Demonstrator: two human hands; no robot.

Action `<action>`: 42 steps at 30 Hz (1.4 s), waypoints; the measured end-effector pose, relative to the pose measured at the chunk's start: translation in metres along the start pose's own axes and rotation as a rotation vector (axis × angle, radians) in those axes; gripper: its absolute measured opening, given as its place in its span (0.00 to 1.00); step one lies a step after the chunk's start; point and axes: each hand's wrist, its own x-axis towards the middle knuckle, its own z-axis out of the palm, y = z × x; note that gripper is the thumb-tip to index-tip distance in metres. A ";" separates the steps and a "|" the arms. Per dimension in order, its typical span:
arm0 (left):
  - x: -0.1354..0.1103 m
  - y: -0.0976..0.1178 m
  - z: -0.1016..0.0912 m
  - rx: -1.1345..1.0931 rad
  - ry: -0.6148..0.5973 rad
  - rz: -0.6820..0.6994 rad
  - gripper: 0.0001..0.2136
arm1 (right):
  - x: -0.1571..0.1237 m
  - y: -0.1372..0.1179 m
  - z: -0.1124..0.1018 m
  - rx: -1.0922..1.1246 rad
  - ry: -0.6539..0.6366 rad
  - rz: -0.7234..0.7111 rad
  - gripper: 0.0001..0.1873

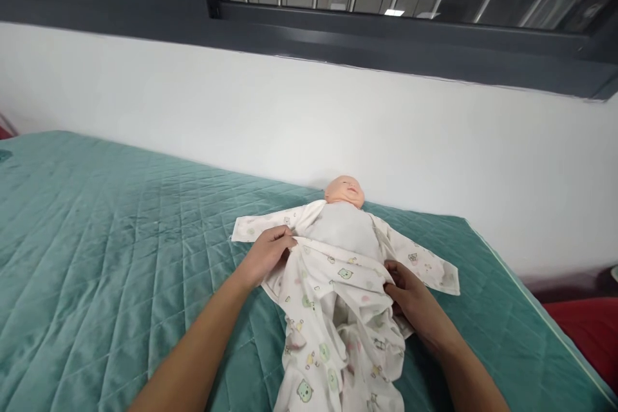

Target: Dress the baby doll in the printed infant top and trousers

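A baby doll (344, 190) lies on its back, its head toward the wall and its grey-white torso (344, 226) bare in front. White printed baby pants (333, 309) cover its lower body up to the waist. Around its shoulders and arms is a matching baby shirt (420, 260), open at the front with both sleeves spread out. My left hand (270, 251) pinches the waistband at the left side. At the right side, my right hand (408, 293) has its fingers closed on the same waistband. The doll's hands do not show.
A green quilted cover (145, 251) spreads under the doll, with its piped edge at the right. Behind it rises a white wall (270, 116) below a dark window frame (338, 35). Something red (586, 328) lies beyond the right edge.
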 end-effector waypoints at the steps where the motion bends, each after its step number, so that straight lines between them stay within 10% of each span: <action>1: 0.000 0.000 0.002 -0.019 0.025 -0.021 0.12 | 0.001 0.000 0.001 0.009 0.001 0.003 0.16; 13: -0.007 0.009 0.012 0.385 -0.127 -0.102 0.04 | 0.005 -0.005 0.005 -0.037 -0.078 0.009 0.15; 33: 0.000 -0.016 0.018 -0.434 -0.252 -0.272 0.08 | 0.001 0.002 0.007 0.204 -0.185 -0.171 0.20; 42: -0.004 -0.011 0.016 -0.403 -0.326 -0.210 0.15 | 0.005 0.006 0.005 0.435 -0.176 -0.116 0.12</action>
